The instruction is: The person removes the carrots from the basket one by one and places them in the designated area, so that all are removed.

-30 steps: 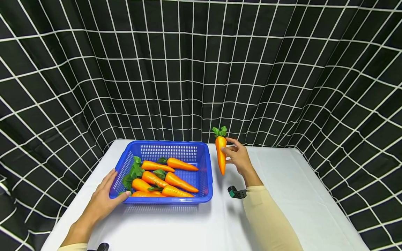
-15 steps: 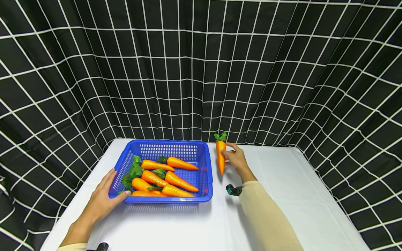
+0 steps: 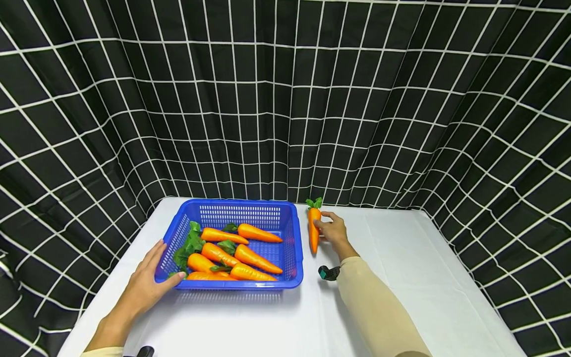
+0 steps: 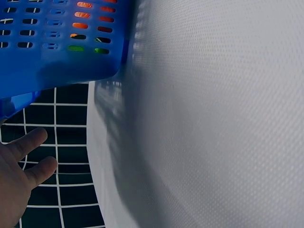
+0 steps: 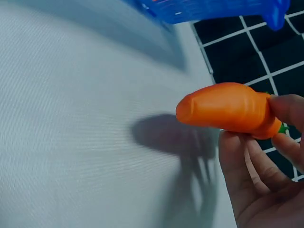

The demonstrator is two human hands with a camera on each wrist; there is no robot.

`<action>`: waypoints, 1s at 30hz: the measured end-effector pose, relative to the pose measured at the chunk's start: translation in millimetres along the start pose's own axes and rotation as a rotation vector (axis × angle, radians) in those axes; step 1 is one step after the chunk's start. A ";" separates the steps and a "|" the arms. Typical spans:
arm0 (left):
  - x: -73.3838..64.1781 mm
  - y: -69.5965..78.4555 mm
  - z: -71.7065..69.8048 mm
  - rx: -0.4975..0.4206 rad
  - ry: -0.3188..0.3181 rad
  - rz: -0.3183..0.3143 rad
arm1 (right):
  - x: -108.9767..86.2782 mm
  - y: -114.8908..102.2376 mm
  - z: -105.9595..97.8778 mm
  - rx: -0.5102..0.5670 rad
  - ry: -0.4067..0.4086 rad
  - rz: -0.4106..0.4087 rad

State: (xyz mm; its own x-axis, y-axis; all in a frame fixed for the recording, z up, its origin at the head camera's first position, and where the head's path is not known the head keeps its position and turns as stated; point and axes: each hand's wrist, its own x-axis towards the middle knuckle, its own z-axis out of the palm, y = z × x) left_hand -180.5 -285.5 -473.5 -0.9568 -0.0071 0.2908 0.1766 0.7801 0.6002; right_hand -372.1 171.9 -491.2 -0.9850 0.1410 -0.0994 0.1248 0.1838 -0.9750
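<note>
A white, finely dimpled cloth-covered table (image 3: 401, 267) spread out before me, faintly creased, and a black fabric curtain (image 3: 223, 99) with a white grid hung in soft folds on the sides I could see. Taking the basket's centre as my dial, with twelve o'clock farthest from me, a rectangular blue plastic basket (image 3: 267, 284) stood there, its walls pierced with rows of slots and its rim smooth and thick. Inside lay at least seven glossy orange carrots (image 3: 258, 259), tapered and faintly ringed, most tips toward three or four o'clock; dark green leaves (image 3: 189, 248) bunched at nine. At eight o'clock my left hand (image 3: 144, 285) had its fingers straight and spread beside the corner, the thumb over the rim. At three o'clock, outside the basket and just beside it, my right hand (image 3: 333, 230) pinched a smooth orange carrot with a green leafy top (image 3: 314, 238) between thumb and fingers, leaves toward twelve, tip toward six. I could not tell whether that tip touched the cloth. The basket's wall stood between it and the others. A cream sleeve (image 3: 374, 307) covered my right forearm, beside a black wrist device (image 3: 329, 273).
</note>
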 end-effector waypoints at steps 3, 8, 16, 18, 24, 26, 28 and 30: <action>-0.3 0.0 0.2 0.000 -0.003 -0.002 | 0.7 3.2 1.8 -0.040 0.021 0.004; -0.5 1.0 0.9 0.002 -0.004 0.001 | 2.7 7.8 4.6 -0.176 0.064 -0.014; -0.8 1.2 0.7 0.015 0.001 0.002 | 4.9 13.3 7.5 -0.305 0.080 -0.019; -1.1 1.0 0.6 0.015 0.004 0.002 | 5.3 13.4 8.6 -0.276 0.068 0.001; -1.1 1.2 1.0 0.017 -0.007 -0.017 | 6.2 13.5 11.1 -0.288 0.076 0.009; -1.0 1.3 1.0 0.017 -0.010 -0.024 | 6.7 14.0 11.5 -0.310 0.083 0.001; -1.0 1.3 1.0 0.016 -0.012 -0.027 | 7.2 14.5 11.9 -0.330 0.088 -0.012; -0.8 1.4 0.7 0.014 -0.011 -0.027 | 7.6 14.4 12.2 -0.342 0.091 -0.026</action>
State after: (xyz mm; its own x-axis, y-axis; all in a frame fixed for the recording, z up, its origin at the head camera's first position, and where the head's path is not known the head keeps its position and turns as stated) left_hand -179.7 -284.0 -473.4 -0.9637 -0.0215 0.2660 0.1474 0.7882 0.5975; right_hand -379.2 163.7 -508.4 -0.9757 0.2151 -0.0420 0.1474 0.5019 -0.8523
